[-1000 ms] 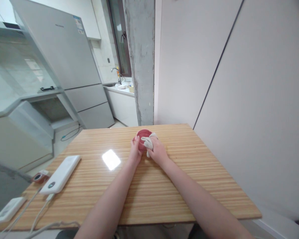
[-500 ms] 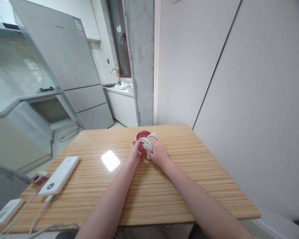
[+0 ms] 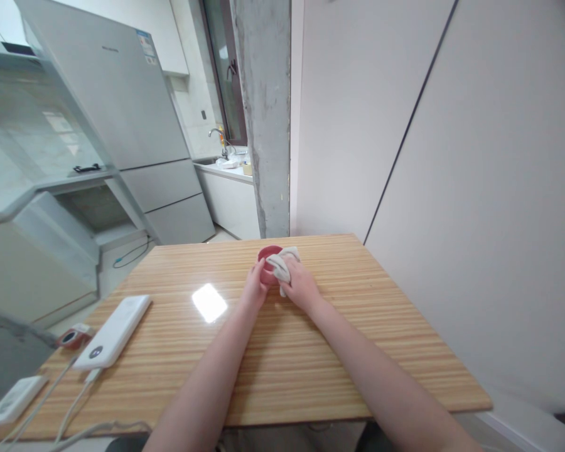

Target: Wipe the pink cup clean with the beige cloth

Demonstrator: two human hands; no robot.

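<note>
The left hand [image 3: 255,290] grips the near-left side of a red cup [image 3: 267,258] standing at the far middle of the wooden table [image 3: 358,326]. The right hand [image 3: 301,285] is closed on a white cloth [image 3: 280,266], pressing it over the cup's right rim.

Cup [image 3: 267,258] at upper centre of frame, on the tabletop [image 3: 358,326] near its far edge. Left hand [image 3: 255,290] against the cup's left side; right hand [image 3: 300,285] just right of it, pressing a cloth [image 3: 281,265] onto the rim. Power bank [image 3: 113,330] at lower left, cables trailing toward the bottom-left corner.
</note>
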